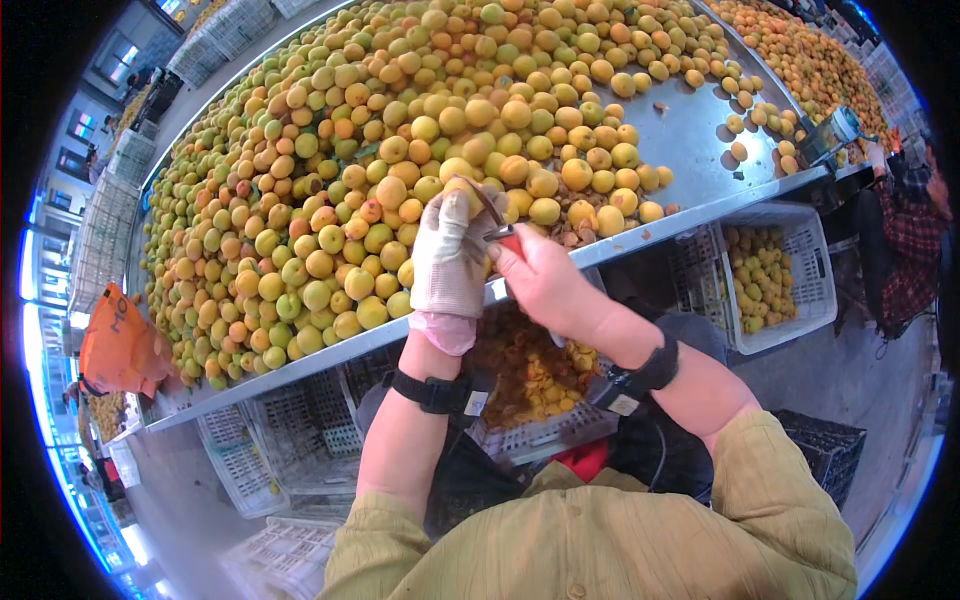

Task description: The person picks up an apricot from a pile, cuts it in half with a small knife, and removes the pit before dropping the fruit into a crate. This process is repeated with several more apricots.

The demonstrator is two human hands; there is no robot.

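Note:
My left hand [450, 252], in a whitish glove with a pink cuff, is closed at the near edge of a large heap of yellow-orange apricots [330, 225]. Its curled fingers grip an apricot [458, 180], mostly hidden by the glove and blending with the fruit behind. My bare right hand [550, 283] is wrapped round the red handle of a small knife [513, 240]. The knife's thin, dark blade points up and left, against the gloved fingers. Below my hands, a crate [535, 440] holds opened orange fruit pieces and brownish scraps.
The heap lies on a metal table [690, 135] with a raised rim. A white crate of apricots [790, 280] stands under its right part, more crates [300, 425] under the left. An orange bag [122, 345] hangs at the left end. Another person [905, 235] is at far right.

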